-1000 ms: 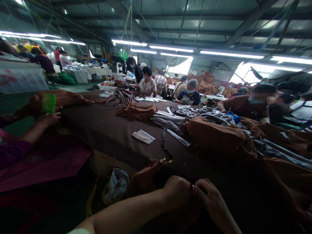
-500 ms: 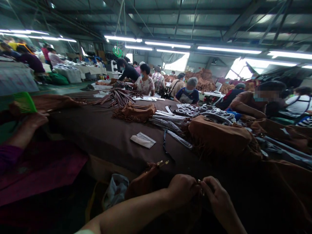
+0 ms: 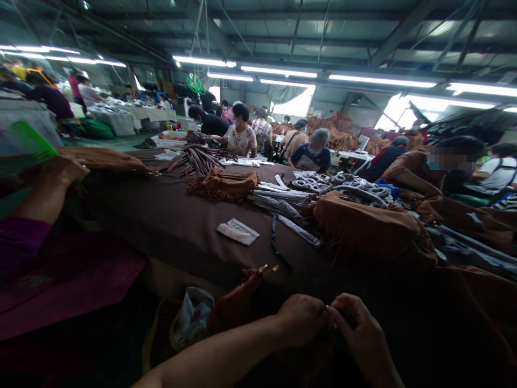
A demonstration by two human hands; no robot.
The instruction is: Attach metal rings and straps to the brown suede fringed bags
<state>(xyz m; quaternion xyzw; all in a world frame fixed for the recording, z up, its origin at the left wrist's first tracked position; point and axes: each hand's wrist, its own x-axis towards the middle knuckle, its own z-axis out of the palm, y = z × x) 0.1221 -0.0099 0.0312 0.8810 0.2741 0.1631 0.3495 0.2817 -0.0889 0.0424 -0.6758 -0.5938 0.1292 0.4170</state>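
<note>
Low in the view, my left hand (image 3: 302,319) is closed, its fingertips meeting those of my right hand (image 3: 359,326). My right thumb and forefinger pinch at a tiny bright metal fitting (image 3: 328,307) between the hands. Dark brown material hangs dimly beneath them; its shape is lost in shadow. Left of my hands, a brown suede bag (image 3: 234,300) with two gold-coloured metal ends leans at the table's edge. Beyond them on the brown cloth-covered table (image 3: 189,231) lie a small clear packet (image 3: 238,231) and a thin dark strap (image 3: 275,242).
A fringed brown bag (image 3: 367,221) and another fringed bag (image 3: 230,186) lie across the table, near grey rope-like coils (image 3: 343,186). At left, a co-worker's hand (image 3: 60,175) is beside a green comb-like tool (image 3: 34,143). A plastic bag (image 3: 193,318) sits below the table edge.
My hands stay together with small finger movements; the gold-coloured metal between them shows less now. The co-worker's hand at left and the green tool have shifted up and leftward-tilted.
</note>
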